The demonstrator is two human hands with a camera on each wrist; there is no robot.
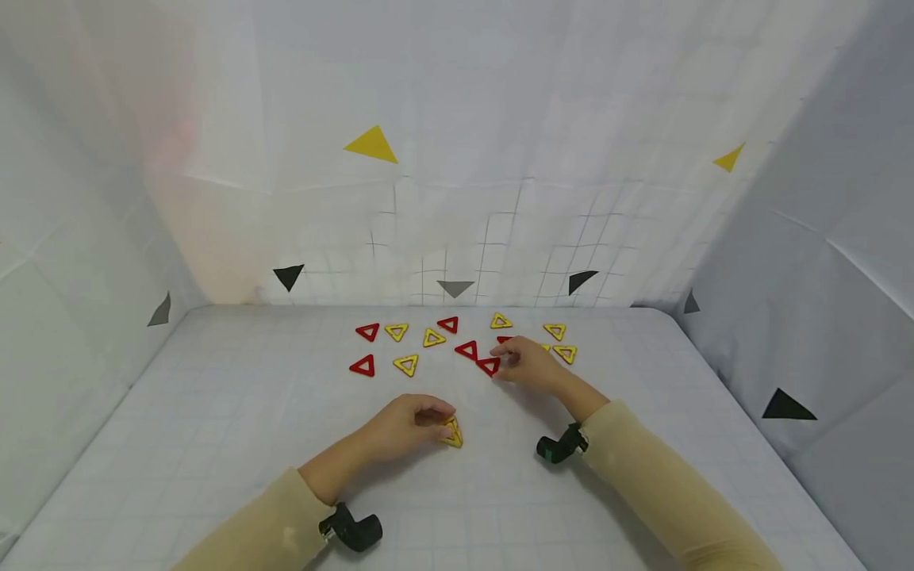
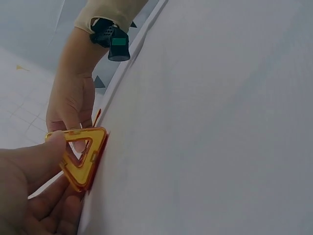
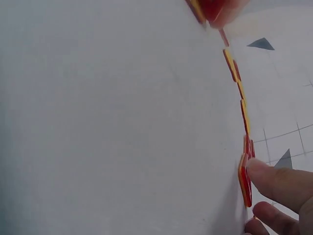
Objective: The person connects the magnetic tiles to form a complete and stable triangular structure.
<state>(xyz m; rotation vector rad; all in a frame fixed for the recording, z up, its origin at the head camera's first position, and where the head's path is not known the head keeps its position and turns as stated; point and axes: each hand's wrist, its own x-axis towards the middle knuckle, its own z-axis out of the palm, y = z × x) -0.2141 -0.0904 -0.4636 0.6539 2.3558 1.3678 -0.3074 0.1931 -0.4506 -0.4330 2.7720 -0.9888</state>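
In the head view my left hand [image 1: 403, 428] pinches a yellow triangular tile [image 1: 454, 438] with a hollow middle, near the table's centre. The left wrist view shows this tile [image 2: 93, 154] tilted up, thumb on its upper corner, with a red edge showing behind it. Farther back and to the right, my right hand [image 1: 531, 369] grips a red triangular tile [image 1: 485, 369] at its right side. From the right wrist, the thumb lies against the red tile [image 3: 246, 188], the other fingers just below. That hand partly covers another red tile [image 1: 504, 340].
Several red and yellow triangular tiles lie spread along the back of the white table [image 1: 236, 412], among them a red one [image 1: 371, 366] at left and a yellow one [image 1: 566, 361] at right. White cloth walls [image 1: 457, 103] bearing triangle marks stand behind and at both sides.
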